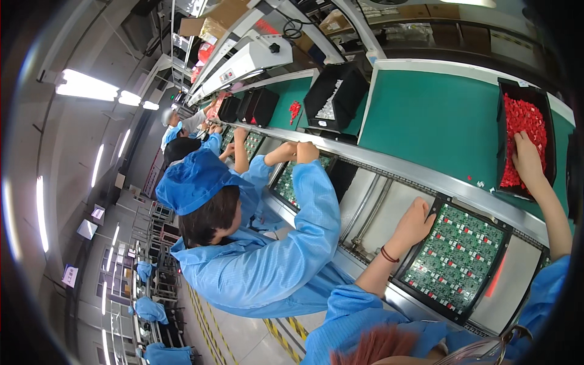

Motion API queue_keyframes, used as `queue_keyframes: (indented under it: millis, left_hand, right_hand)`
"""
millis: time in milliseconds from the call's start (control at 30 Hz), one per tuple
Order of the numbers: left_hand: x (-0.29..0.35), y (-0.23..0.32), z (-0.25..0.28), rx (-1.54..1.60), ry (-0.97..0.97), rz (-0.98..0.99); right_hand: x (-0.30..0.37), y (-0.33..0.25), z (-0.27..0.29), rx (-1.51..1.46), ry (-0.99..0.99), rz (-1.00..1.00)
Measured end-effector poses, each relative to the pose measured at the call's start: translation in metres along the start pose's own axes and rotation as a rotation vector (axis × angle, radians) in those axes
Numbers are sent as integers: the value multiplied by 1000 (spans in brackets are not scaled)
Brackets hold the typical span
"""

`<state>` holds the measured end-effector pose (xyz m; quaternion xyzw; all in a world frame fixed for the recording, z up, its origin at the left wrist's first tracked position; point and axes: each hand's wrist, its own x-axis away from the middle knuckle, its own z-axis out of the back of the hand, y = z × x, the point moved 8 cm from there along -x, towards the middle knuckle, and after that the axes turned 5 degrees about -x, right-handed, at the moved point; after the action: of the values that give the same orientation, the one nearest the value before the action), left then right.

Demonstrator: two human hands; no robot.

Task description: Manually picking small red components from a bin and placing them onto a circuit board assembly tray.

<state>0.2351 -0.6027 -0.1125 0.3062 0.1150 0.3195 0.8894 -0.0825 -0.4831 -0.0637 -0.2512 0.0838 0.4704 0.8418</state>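
Note:
My left hand (413,226), a dark band at its wrist, is closed at the left edge of a black-framed panel of green circuit boards (453,255). Its fingers curl inward, and what they may hold is hidden. Rows of small red and white parts sit on the boards. My right hand (528,159) reaches into a black bin (504,115) of small red parts (528,118). Its fingers are bent together against the red parts; I cannot make out what is between them.
The panel lies on a conveyor rail (438,182) beside a green work surface (426,115). A few loose pieces lie near the bin. Left of me a co-worker in a blue cap (198,179) works at another panel (289,182), near a black bin (344,91) of white parts.

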Motion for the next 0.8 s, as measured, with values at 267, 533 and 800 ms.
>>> queue_keyframes:
  millis: [267,533,800]
  left_hand:
    - [0,28,0,215,70,-177]
    - [1,34,-13,462,3,-185]
    - [-6,23,-39,756,-118,-89]
  right_hand:
    - [-1,9,2,-100,49,46]
    - [-6,4,33,-312,135,68]
    - [9,-10,58,-378,185,63]
